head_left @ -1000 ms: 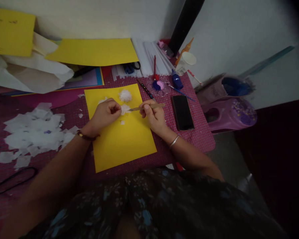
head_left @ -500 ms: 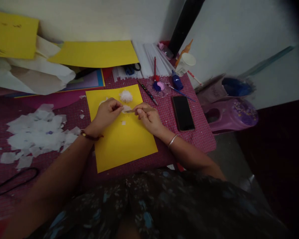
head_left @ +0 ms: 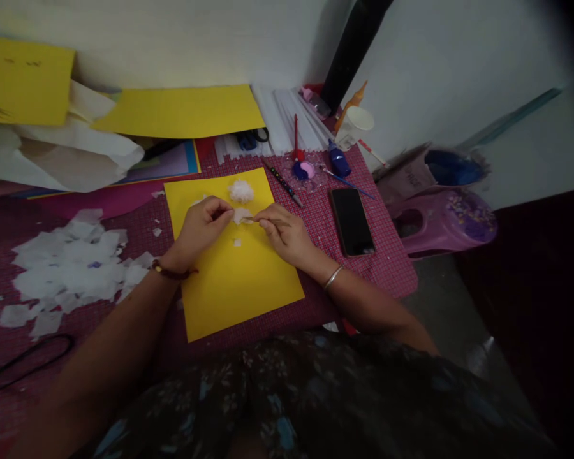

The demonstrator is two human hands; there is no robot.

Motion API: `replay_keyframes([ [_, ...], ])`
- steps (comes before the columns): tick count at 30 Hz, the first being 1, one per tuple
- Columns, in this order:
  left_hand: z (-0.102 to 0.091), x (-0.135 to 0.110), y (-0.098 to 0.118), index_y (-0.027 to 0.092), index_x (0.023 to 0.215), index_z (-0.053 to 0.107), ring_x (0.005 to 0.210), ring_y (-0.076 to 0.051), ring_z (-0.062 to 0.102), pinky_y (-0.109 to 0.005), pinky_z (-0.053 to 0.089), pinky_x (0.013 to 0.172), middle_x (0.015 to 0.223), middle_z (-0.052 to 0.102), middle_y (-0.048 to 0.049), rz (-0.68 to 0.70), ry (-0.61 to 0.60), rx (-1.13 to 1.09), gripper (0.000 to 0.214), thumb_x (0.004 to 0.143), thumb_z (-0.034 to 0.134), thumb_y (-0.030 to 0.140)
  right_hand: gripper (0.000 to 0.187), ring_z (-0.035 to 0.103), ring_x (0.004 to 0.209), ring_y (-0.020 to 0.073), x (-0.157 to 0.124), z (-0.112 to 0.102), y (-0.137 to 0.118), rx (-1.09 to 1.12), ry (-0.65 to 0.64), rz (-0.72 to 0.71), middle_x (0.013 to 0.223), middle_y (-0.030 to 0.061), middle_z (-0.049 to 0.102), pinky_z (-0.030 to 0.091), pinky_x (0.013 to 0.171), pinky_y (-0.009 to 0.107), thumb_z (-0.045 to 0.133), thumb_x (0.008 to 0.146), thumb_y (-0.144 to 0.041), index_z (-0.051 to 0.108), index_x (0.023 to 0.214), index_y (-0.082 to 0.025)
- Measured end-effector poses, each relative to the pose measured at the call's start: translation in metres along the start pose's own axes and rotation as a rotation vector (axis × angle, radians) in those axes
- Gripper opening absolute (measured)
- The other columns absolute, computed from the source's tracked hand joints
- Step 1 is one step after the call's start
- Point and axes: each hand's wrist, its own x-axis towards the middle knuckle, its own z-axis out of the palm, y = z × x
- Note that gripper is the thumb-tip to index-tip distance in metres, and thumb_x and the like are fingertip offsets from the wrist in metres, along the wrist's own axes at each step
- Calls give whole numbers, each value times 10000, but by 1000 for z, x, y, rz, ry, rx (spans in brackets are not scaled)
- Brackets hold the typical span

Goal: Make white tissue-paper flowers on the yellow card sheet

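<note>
A yellow sheet of card (head_left: 234,280) lies on the red checked mat in front of me. My left hand (head_left: 201,226) rests on it, fingers pinched on a small white piece of tissue paper (head_left: 242,215). My right hand (head_left: 284,234) is closed round a thin wooden stick (head_left: 268,220), whose tip points left into that tissue piece. A fluffy white tissue ball (head_left: 240,190) sits on the card just beyond my hands, and a tiny white scrap (head_left: 238,243) lies below them.
A pile of white tissue squares (head_left: 71,264) lies at the left. A black phone (head_left: 352,220), a paint palette (head_left: 304,169), a blue bottle (head_left: 338,159), a white cup (head_left: 356,123), scissors (head_left: 251,136) and more yellow card (head_left: 182,111) lie beyond. A pink stool (head_left: 440,220) stands right.
My right hand has slid left along the stick and lowered, so less of the stick shows. The view has tilted slightly; my left hand keeps its pinch.
</note>
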Motion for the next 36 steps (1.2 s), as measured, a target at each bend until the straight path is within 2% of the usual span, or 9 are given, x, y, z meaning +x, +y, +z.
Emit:
replay_keyframes([
  [4,1,1,-2,244,759,672,740,-212,627,-367,514,711,773,714,-35,39,6,-22,131,861,630,315,435,724,948,202,-1,-1,-2,108,56,65,967,68,732,595,886,376,407,1154,-507,708,1023,-221],
  [7,2,1,-5,238,776,685,755,-203,637,-345,512,710,788,727,-30,31,0,-48,109,838,645,318,483,715,922,205,-1,1,-2,145,8,101,937,63,713,594,870,380,392,1140,-571,710,1011,-232],
  [11,5,2,-6,220,782,683,724,-177,630,-308,492,674,789,713,-21,-10,-2,-71,111,800,705,327,543,703,916,210,2,3,-3,139,-48,72,923,64,709,585,877,385,361,1130,-620,718,1003,-231],
  [15,5,2,-5,212,776,676,689,-165,604,-303,460,645,769,684,-12,-43,-8,-62,162,801,745,357,506,708,940,214,3,2,-3,120,-22,58,946,73,723,581,900,388,374,1139,-577,712,1007,-225],
  [22,-1,-1,0,217,758,619,716,-174,554,-328,441,682,708,592,-3,13,23,-46,256,961,584,370,517,706,989,232,3,-1,2,36,-37,84,992,86,731,577,922,407,364,1149,-561,746,1049,-227],
  [27,-3,-3,2,224,777,633,699,-175,533,-336,427,681,693,557,3,17,-5,-49,282,996,526,365,358,676,953,244,3,-3,0,-123,-172,17,1049,94,736,541,870,410,445,1150,-415,751,1131,-230],
  [32,-1,-2,0,232,710,550,716,-182,521,-339,411,687,706,556,-2,44,1,-44,281,957,553,365,232,640,900,233,2,-9,-8,-271,-352,-47,1016,75,700,495,823,393,530,1105,-275,758,1086,-243],
  [34,0,-2,0,226,723,576,719,-181,529,-336,414,683,719,581,-4,35,2,-43,258,947,563,355,250,652,919,228,1,-14,-9,-163,-298,-35,1020,73,704,512,841,393,522,1117,-328,757,1087,-249],
  [36,-1,-2,0,216,729,598,712,-175,530,-330,418,680,717,593,-2,32,0,-43,244,937,574,341,332,667,896,215,0,-18,-8,21,-123,25,989,65,714,539,826,387,495,1129,-449,747,1044,-252],
])
